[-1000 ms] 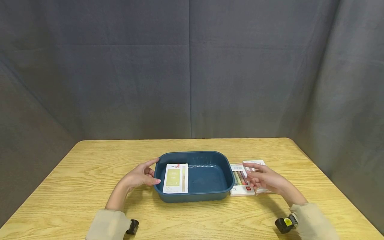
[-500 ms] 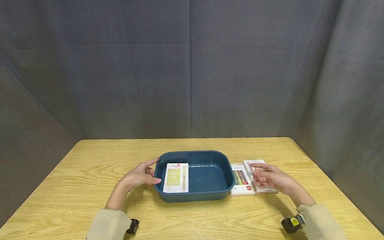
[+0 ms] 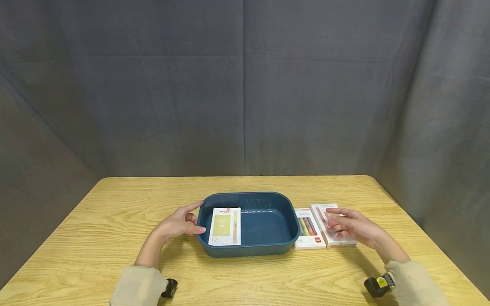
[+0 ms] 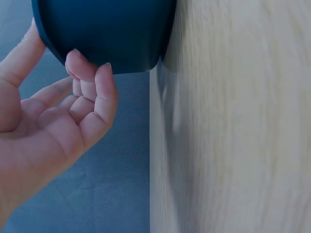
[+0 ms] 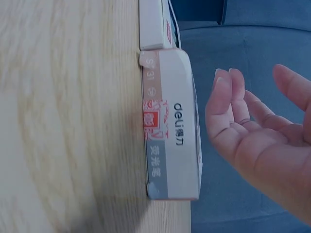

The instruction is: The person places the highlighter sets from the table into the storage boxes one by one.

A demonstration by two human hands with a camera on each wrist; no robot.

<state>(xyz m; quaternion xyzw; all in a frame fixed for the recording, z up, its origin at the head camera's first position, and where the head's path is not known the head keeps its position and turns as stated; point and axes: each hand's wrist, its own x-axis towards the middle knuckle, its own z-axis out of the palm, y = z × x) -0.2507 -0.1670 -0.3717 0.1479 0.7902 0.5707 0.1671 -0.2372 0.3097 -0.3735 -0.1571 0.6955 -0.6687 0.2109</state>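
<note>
My left hand (image 3: 178,223) holds the left end of a dark blue rectangular plastic bin (image 3: 249,251), its thumb at the rim. In the left wrist view, curled fingers (image 4: 104,92) touch the bin's outer wall. Inside the bin, at its left, lies a white and yellow-green box (image 3: 225,227) marked 12. My right hand (image 3: 354,227) hovers over a white highlighter box (image 3: 320,210), fingers loosely bent and holding nothing. A gap separates that hand from the box's top (image 5: 182,121) in the right wrist view. Part of the box is hidden beneath the hand.
Between the bin and the highlighter box lies a white box (image 3: 309,242) with a window showing coloured pens. All stand on a light wooden table (image 3: 245,280). A grey curtain (image 3: 245,106) hangs behind and along both sides.
My right hand has moved to the right, from above the windowed pen box to above the highlighter box. The left hand and the bin stay where they were.
</note>
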